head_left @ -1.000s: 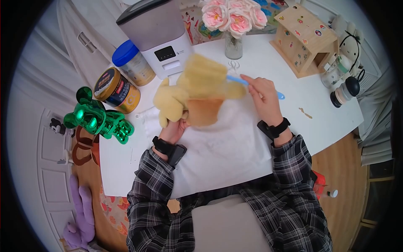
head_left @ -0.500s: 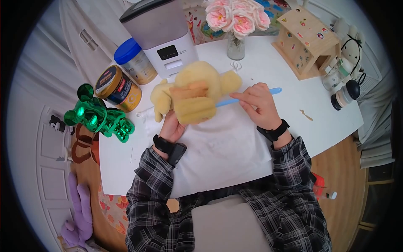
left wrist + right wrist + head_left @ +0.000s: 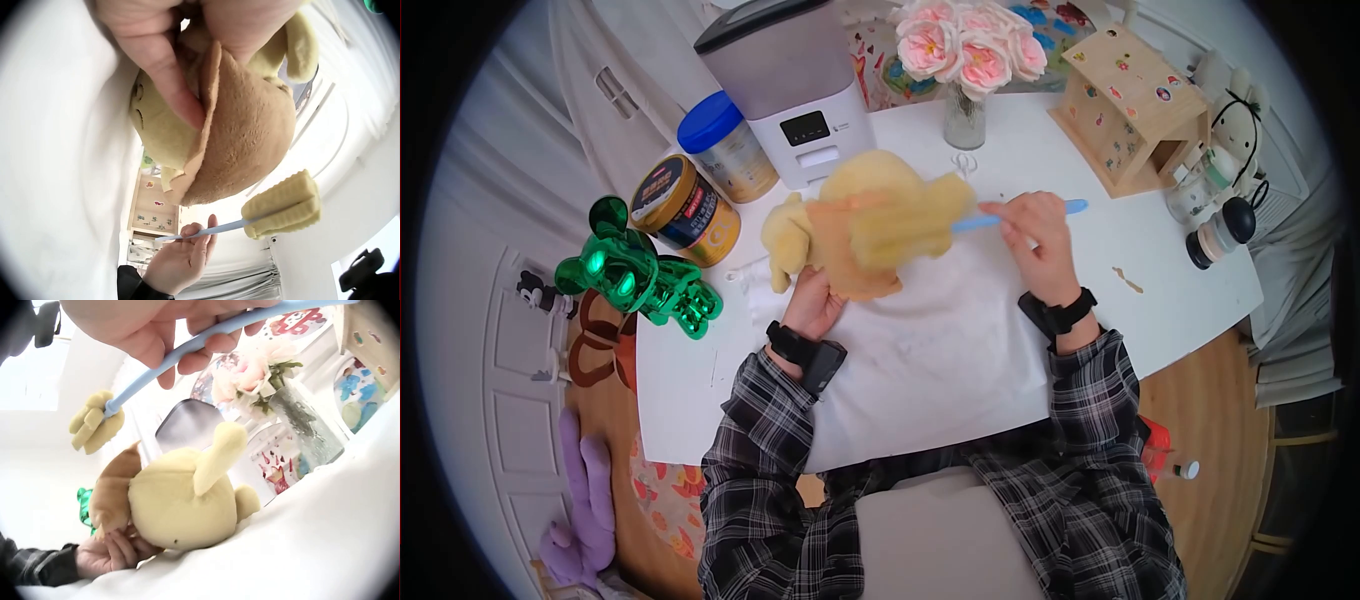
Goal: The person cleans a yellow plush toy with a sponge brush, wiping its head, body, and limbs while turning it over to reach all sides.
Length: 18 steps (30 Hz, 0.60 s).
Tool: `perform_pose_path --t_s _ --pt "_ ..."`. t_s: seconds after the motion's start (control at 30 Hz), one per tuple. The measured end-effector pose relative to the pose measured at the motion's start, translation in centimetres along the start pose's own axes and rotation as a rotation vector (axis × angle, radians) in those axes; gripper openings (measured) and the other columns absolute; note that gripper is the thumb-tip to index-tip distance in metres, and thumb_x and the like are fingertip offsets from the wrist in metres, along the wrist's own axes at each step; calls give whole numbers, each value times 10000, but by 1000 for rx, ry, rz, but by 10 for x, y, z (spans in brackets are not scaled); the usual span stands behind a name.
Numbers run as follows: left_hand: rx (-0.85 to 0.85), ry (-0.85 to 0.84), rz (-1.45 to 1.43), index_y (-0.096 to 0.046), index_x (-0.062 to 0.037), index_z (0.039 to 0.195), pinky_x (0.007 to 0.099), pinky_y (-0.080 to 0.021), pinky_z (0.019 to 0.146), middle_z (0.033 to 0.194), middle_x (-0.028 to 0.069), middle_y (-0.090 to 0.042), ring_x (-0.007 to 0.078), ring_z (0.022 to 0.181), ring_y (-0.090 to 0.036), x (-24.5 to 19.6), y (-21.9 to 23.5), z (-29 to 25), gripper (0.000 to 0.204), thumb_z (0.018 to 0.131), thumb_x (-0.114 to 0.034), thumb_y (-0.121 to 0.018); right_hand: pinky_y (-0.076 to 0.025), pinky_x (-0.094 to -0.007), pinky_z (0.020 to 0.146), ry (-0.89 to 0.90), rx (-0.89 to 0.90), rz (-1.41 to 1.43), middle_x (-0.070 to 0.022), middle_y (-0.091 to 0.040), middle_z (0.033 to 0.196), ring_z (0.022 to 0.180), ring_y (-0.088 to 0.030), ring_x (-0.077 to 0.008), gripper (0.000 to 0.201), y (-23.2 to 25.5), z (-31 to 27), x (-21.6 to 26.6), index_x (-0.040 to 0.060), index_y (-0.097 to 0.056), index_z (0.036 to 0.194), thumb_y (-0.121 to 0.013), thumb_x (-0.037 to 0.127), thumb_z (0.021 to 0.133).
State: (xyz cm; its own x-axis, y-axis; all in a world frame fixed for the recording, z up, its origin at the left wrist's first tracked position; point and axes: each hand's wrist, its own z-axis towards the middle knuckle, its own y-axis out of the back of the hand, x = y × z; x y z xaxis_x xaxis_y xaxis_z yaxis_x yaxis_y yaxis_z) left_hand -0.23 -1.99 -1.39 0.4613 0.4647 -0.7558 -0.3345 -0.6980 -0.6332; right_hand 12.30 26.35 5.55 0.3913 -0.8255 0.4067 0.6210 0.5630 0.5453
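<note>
A yellow plush toy [image 3: 870, 175] with a brown-orange fabric piece [image 3: 115, 487] round its middle lies on its side over a white cloth [image 3: 940, 360]. My left hand [image 3: 812, 305] grips it low down; in the left wrist view, thumb and fingers pinch the edge of the brown fabric. My right hand [image 3: 1042, 245] holds the light-blue handle of a sponge brush [image 3: 281, 206], whose ridged yellow head overlaps the toy in the head view, blurred. Both wrist views show that sponge head raised in the air, apart from the toy.
Left of the toy stand a shiny green bear figure [image 3: 640, 270], a gold-lidded can [image 3: 690, 215] and a blue-lidded can [image 3: 730, 150]. Behind are a grey-and-white dispenser [image 3: 800, 90] and a vase of pink roses [image 3: 965, 115]. A wooden house [image 3: 1130, 110] and a black-capped jar [image 3: 1225, 230] stand right.
The sponge brush swung from above the toy down to its near side, then up and right across it. The right hand moved with it, while the left hand kept its hold.
</note>
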Motion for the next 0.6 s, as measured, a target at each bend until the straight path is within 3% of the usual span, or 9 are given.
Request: perform_pose_path --t_s 0.13,0.23,0.37,0.47,0.6 --pt "3 15 20 -410 34 1274 279 -564 774 1190 130 -572 201 977 -638 -1 -4 -1 344 942 -32 -470 -321 -343 844 54 123 -6 -28 -540 752 790 -494 -208 223 -8 1 3 95 -691 999 -581 64 808" --pt "24 32 26 -426 32 1258 268 -564 735 1158 122 -587 187 946 -643 -1 4 1 329 941 -38 -477 -322 -336 834 6 -32 -63 4 -528 722 742 -498 -188 234 -2 1 -9 134 -707 987 -603 53 794" --pt "-4 3 30 -449 28 1236 261 -564 691 1141 113 -595 174 912 -650 -1 -1 -1 304 942 -43 -482 -319 -334 825 -40 -87 -47 12 -515 705 725 -487 -177 233 2 -1 -7 143 -708 989 -603 57 800" --pt "38 -8 62 -434 13 1261 262 -564 738 1175 111 -583 183 945 -643 1 1 0 329 942 -48 -487 -313 -345 827 -33 -5 -33 18 -500 689 716 -481 -169 235 -12 0 5 152 -707 984 -603 55 798" --pt "56 -39 14 -391 -34 1332 335 -542 860 1264 112 -532 222 1086 -587 4 1 0 391 956 -90 -481 -292 -368 869 14 102 -44 22 -475 684 704 -476 -164 237 -17 0 23 159 -702 983 -595 53 799"
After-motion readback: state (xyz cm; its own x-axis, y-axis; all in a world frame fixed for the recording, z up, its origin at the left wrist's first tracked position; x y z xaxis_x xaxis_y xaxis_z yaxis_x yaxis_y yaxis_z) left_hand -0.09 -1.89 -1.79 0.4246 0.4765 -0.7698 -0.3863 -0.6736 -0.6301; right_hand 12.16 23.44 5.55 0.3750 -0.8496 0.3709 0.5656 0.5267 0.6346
